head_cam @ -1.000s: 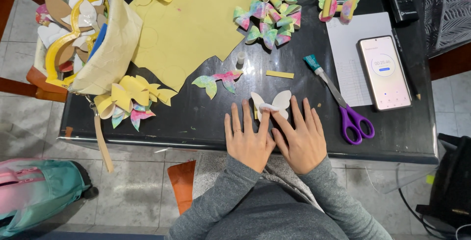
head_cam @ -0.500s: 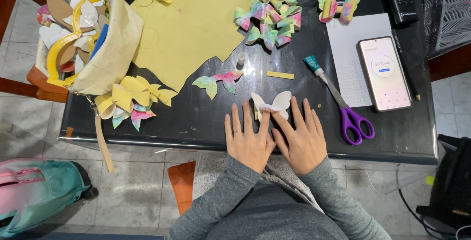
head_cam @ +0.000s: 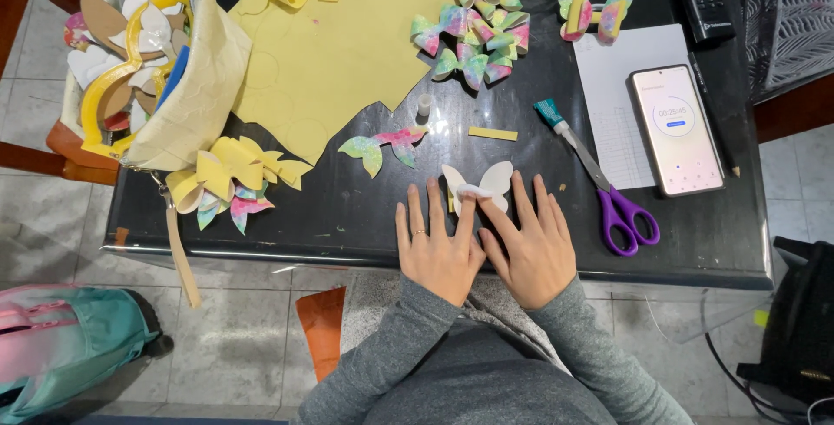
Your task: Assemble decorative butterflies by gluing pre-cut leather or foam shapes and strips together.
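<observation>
White paper bow (head_cam: 478,182), winged, pinched at middle.

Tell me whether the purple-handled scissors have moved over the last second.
No. The purple-handled scissors keep their place beside the white smartphone, blades pointing toward the yellow paper strip.

Hands and a paper cut-out at the lower centre of a table spread with craft pieces.

The left hand (head_cam: 439,247) and right hand (head_cam: 532,247) lie flat side by side at the table's (head_cam: 347,217) lower edge, fingertips on the white butterfly-shaped paper cut-out (head_cam: 479,184) just above them. Right of the hands lie the purple-handled scissors (head_cam: 608,191); further right a phone (head_cam: 676,128) rests on a white sheet of paper (head_cam: 612,95). Up and left of the cut-out sits a small rainbow paper butterfly (head_cam: 384,145). A large yellow foam sheet (head_cam: 347,43) fills the upper centre, a cluster of folded rainbow bows (head_cam: 473,39) to its right. A cream fabric bag (head_cam: 187,86) sits upper left, yellow paper bows (head_cam: 230,169) below it.
</observation>
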